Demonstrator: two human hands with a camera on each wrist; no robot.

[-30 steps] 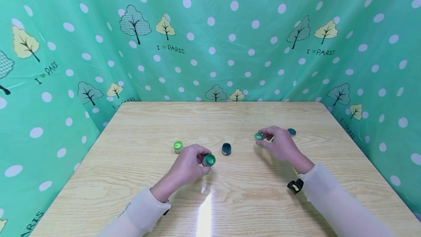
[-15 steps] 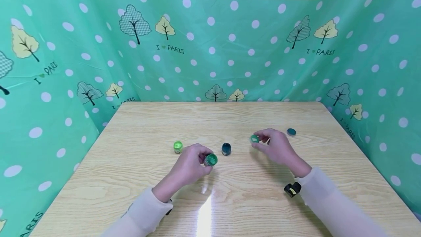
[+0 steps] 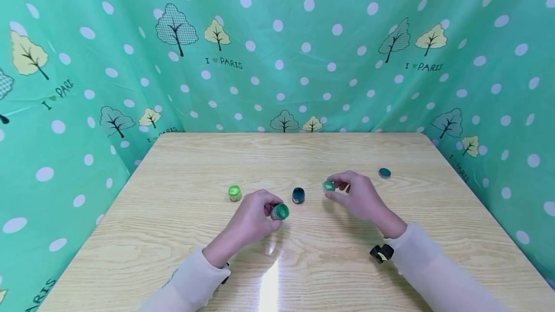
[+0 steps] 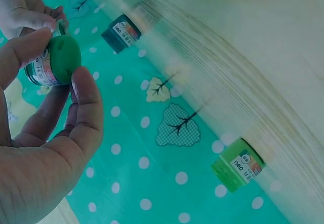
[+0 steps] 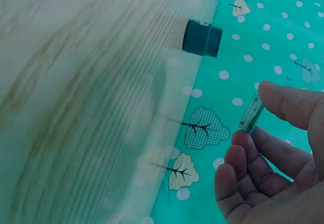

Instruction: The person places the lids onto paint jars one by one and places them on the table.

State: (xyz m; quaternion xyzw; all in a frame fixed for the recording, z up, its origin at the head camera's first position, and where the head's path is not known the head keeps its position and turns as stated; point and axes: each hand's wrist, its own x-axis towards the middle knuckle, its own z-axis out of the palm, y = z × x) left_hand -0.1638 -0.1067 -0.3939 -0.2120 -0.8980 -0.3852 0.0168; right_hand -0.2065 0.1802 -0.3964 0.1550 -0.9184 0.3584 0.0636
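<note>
Green disc-shaped lid, pinched in the right hand, now sits closer to the uncapped, round green-paint jar gripped by the left hand.

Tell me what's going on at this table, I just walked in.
A person's left hand is holding an open green jar, tilted, while the right hand pinches a green lid, apart from that jar. A dark teal jar and a light green jar stand on the table, and a teal lid lies farther right.
</note>
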